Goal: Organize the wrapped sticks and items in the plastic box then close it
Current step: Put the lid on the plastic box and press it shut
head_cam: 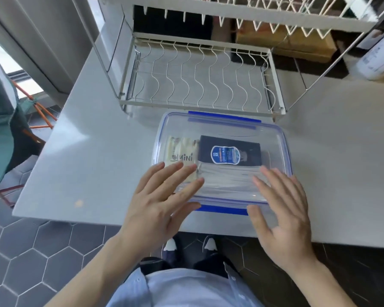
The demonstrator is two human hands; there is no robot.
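A clear plastic box (284,151) with blue latches stands on the white table, its transparent lid (222,127) lying on top. Through the lid I see cream wrapped sticks marked "MiNi" (182,149) at the left, a dark packet with a blue label (228,151) in the middle, and pale wrapped items (226,180) at the near side. My left hand (162,200) rests flat on the lid's near left corner, fingers spread. My right hand (284,209) lies flat on the near right corner, thumb by the front blue latch (222,210).
A white wire dish rack (197,80) stands just behind the box, with an upper tier overhead. A white bottle (379,56) is at the far right. The table edge (120,220) runs close to my body. A chair with orange legs (42,111) is at the left.
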